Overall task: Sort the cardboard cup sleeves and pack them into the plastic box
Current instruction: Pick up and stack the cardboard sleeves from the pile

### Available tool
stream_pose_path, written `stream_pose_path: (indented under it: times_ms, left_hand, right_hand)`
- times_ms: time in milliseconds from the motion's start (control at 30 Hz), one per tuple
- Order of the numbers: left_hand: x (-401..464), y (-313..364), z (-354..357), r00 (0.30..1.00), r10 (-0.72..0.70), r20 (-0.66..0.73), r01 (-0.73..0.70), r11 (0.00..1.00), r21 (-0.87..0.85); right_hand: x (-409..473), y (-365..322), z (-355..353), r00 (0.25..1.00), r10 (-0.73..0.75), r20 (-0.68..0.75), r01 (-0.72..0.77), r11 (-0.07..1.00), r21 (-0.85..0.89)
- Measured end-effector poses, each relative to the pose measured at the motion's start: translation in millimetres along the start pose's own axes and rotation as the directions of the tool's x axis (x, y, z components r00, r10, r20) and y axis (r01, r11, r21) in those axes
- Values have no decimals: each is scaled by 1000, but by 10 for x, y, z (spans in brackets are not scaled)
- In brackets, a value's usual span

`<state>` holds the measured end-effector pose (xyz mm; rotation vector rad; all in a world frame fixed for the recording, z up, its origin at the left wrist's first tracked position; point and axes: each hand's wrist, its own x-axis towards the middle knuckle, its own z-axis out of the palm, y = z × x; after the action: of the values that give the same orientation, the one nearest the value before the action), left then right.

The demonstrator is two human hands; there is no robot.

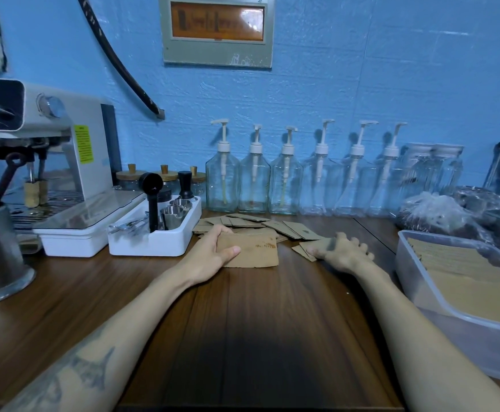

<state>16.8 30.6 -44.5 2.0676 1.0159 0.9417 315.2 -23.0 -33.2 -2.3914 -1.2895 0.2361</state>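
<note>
Head view: the left hand (213, 251) grips a squared stack of sleeves (251, 251) on the counter (257, 322), likely keeping edges aligned. The right hand (340, 251) pinches a loose sleeve (308, 248) from the scattered pile (260, 223), probably for the plastic box (450, 322).

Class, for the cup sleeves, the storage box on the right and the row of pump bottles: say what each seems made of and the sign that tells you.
Cup sleeves: brown cardboard, matt; flat, with fibrous edges.
Plastic box: translucent, cloudy plastic; the packed sleeves show dimly through its wall.
Pump bottles: clear, probably glass, though clear plastic is possible; white pumps look plastic.
</note>
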Motion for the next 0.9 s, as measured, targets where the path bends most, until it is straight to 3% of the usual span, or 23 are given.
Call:
stream_pose_path:
  times_ms: [200,300,400,500,567,633,733,900]
  left_hand:
    - [-13,-3,-11,999,49,21,-50,998,36]
    - [-25,4,-22,997,64,34,-65,998,26]
    - [-25,10,-26,997,61,38,-62,998,4]
    - [-24,7,-23,998,50,48,-49,999,-20]
    - [-26,13,-23,997,44,66,-42,999,-27]
    - [-21,15,-23,996,29,84,-28,1000,-10]
    - [-20,18,-18,994,3,108,-1,1000,-18]
    - [-20,13,-10,995,-17,99,18,1000,-9]
  right_hand:
    - [-50,-46,-104,991,-35,-126,42,998,55]
    - [6,-57,-185,964,-76,-255,156,938,309]
    - [37,-89,-234,962,-20,-274,189,773,606]
    - [-5,-150,-256,975,-31,-218,202,521,829]
    - [-98,-211,-275,979,-124,-164,200,381,903]
    - [-203,-269,-274,954,-280,-111,201,318,927]
    - [-328,-350,-253,902,-427,-65,244,378,893]
    - [-420,-442,-170,877,-481,-20,291,496,818]
